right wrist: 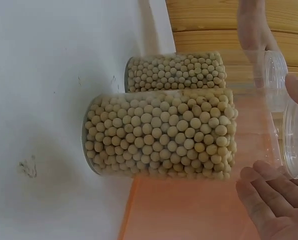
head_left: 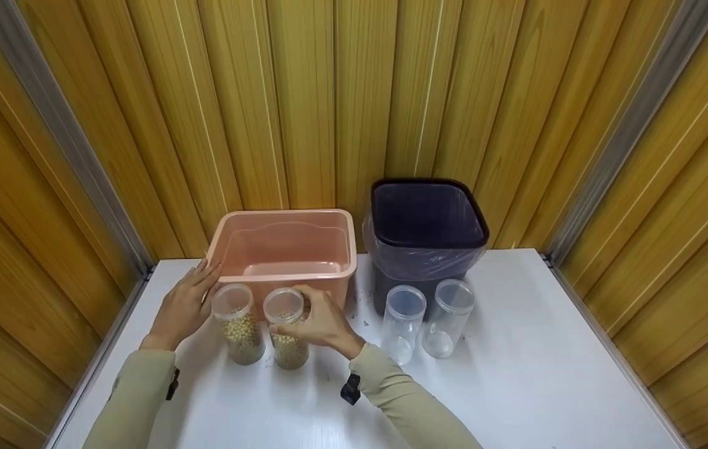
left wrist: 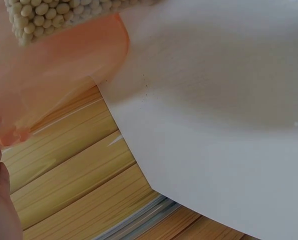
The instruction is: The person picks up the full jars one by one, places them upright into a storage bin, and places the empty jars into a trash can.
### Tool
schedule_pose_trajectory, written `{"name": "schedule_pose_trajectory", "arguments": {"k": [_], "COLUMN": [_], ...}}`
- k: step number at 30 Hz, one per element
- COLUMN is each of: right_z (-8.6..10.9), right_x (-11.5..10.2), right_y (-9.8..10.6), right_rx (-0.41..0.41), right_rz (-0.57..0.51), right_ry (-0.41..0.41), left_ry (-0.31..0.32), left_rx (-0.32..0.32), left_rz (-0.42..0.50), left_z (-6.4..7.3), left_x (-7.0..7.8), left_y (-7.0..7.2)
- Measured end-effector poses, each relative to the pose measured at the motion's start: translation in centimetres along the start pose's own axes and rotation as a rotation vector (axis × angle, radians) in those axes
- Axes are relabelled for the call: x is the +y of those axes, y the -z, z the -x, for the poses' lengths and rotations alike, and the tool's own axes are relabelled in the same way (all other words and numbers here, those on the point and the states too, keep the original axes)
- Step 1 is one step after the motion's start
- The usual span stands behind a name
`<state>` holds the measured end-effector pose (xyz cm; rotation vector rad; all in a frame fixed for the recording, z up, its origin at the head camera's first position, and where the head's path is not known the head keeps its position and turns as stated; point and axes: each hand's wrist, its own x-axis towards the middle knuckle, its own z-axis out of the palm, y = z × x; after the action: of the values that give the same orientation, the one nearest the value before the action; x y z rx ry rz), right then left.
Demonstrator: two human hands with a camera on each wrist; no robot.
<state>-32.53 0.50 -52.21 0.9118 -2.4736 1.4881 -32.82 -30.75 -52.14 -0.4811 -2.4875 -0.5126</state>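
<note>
Two clear round jars, partly filled with pale round beans, stand upright side by side before a pink plastic basin (head_left: 335,288). Around the upper part of the right-hand bean jar (head_left: 291,357), the thumb and fingers of my right hand (head_left: 324,321) hold it near its lid; this jar (right wrist: 159,137) is the closer one in the right wrist view. The other bean jar (head_left: 243,337) stands just left of it. With fingers extended, my left hand (head_left: 184,304) touches the basin's left front corner, beside that jar. Only part of the left hand (left wrist: 1,200) shows in the left wrist view.
A dark bin (head_left: 430,243) lined with a clear bag stands right of the basin. Before it are two clear empty jars, the left one (head_left: 402,321) and the right one (head_left: 447,324). Everything rests on a white table (head_left: 535,368) enclosed by wood-patterned walls (head_left: 360,112).
</note>
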Motion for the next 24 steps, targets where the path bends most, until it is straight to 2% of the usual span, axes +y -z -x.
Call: {"name": "schedule_pose_trajectory", "arguments": {"k": [5, 10, 17, 24], "right_z": [0.0, -0.4, -2.0, -4.5], "right_x": [0.1, -0.9, -3.7, -7.0], "right_y": [0.2, 0.9, 2.9, 6.2], "right_rx": [0.046, 0.066, 0.117, 0.084], "right_rz": [0.033, 0.026, 0.063, -0.015], "right_ry": [0.011, 0.03, 0.066, 0.121], "left_ry": [0.007, 0.022, 0.015, -0.025], "left_rx": [-0.021, -0.036, -0.029, 0.026], "left_rz": [-0.004, -0.004, -0.001, -0.015], "left_z": [-0.2, -0.3, 0.0, 0.0], "left_x": [0.2, 0.3, 0.2, 0.1], "left_y": [-0.2, -0.2, 0.1, 0.3]}}
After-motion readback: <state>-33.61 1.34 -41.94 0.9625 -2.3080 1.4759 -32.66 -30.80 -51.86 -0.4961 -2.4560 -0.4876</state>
